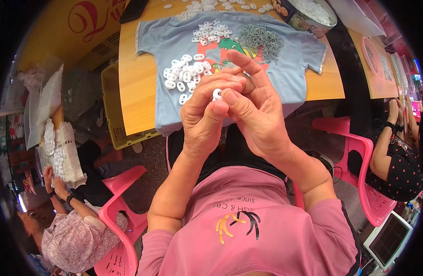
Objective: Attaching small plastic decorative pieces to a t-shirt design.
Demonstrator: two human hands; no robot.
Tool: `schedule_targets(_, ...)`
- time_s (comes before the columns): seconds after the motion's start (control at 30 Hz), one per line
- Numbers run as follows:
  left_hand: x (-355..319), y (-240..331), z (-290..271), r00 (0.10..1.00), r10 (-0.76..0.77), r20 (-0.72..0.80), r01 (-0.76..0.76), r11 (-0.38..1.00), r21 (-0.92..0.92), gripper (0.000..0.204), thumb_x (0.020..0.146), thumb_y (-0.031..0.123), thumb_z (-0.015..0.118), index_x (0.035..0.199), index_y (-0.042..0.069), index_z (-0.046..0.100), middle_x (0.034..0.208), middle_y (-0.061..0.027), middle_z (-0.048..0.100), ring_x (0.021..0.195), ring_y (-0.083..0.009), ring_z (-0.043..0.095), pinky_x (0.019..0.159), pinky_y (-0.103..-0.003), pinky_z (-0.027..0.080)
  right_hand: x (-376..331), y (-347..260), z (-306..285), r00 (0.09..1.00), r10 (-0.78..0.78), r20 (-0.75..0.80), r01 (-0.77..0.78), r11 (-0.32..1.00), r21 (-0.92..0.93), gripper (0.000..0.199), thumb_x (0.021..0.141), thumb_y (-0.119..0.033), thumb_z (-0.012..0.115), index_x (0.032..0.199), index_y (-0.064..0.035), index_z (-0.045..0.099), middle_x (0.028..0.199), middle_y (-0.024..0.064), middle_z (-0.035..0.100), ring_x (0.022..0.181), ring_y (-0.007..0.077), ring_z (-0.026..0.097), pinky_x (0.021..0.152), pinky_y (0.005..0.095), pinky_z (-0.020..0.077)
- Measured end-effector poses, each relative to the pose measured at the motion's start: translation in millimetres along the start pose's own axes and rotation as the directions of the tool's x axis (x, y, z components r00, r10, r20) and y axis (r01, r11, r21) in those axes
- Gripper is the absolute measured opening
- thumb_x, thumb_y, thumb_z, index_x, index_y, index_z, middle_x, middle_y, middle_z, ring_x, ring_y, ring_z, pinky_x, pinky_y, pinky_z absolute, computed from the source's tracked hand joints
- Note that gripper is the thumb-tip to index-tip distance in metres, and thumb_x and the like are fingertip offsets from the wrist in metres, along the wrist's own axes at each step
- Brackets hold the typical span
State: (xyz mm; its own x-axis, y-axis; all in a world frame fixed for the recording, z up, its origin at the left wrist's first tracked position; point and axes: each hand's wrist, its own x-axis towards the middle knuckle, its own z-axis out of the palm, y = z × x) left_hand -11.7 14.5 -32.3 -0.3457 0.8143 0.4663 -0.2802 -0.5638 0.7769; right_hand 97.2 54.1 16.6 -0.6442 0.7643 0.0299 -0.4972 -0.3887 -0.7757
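Observation:
In front of my chest my two hands meet over a small white plastic piece with a round hole [217, 94]. My left hand [201, 110] is closed, its thumb and fingertips pinching the piece from the left. On the right side, the thumb of my right hand [262, 106] presses against it, while the index finger points up and away. The fingers partly cover the piece. Just beyond lies a heap of white two-holed plastic pieces [186, 73] on a light blue T-shirt [292, 83]. Farther off are a second white heap [212, 32] and a heap of small grey springs [261, 42].
The shirt covers a wooden table [137, 92]. A round tin of white pieces [312, 14] stands at the far right, and a dark phone-like object [134, 10] lies far left. Pink chairs [124, 225] and people at work flank me. A yellow crate [117, 106] sits left.

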Motion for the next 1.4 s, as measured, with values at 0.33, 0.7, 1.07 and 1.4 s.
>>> schedule_targets(0.33,4.5,26.1,-17.7,0.995,-0.053,-0.088,0.069,0.978,0.197,0.027,0.095,0.018,0.061,0.114,0.000,0.063,0.113,-0.0121,0.064,0.116,-0.0206,0.053,0.102,-0.035,0.039,6.8,-0.1,2.2,0.995,0.019,0.101,0.001,0.981,-0.193,0.049,0.098,-0.013,0.058,0.140,-0.0002,0.037,0.105,0.0051,0.061,0.094,0.0086,0.058,0.082,0.0227,0.0482)
schedule_targets(0.7,21.0,85.0,-174.9,0.894,0.196,-0.403,0.331,0.317,0.889,0.042,0.093,0.015,0.065,0.131,0.000,0.053,0.126,-0.0085,0.055,0.116,-0.0172,0.054,0.100,-0.031,0.042,24.4,-26.7,-101.3,0.982,-0.187,-0.027,0.095,0.611,-0.786,0.024,0.097,-0.012,0.058,0.116,0.0024,0.062,0.104,0.0055,0.068,0.080,0.0097,0.060,0.074,0.0239,0.0501)
schedule_targets(1.07,-0.9,29.7,-45.7,0.991,-0.031,-0.129,0.111,0.724,0.681,0.031,0.089,-0.001,0.061,0.120,0.002,0.059,0.112,-0.0109,0.058,0.095,-0.0172,0.061,0.081,-0.029,0.051,85.7,-13.2,-79.9,0.873,-0.302,0.382,0.357,-0.136,-0.924,0.010,0.086,-0.012,0.068,0.093,-0.0062,0.071,0.087,0.0073,0.065,0.077,0.0226,0.062,0.068,0.0316,0.0491)
schedule_targets(1.4,-10.8,4.1,-13.4,0.982,-0.179,-0.055,0.174,0.772,0.611,0.023,0.093,-0.001,0.057,0.116,-0.001,0.062,0.114,-0.0079,0.058,0.095,-0.0129,0.062,0.083,-0.025,0.051,133.8,2.3,-73.0,0.884,-0.143,0.444,0.322,-0.503,-0.802,0.015,0.083,-0.026,0.068,0.088,-0.0114,0.070,0.091,0.0051,0.063,0.092,0.0259,0.061,0.077,0.0391,0.0506)
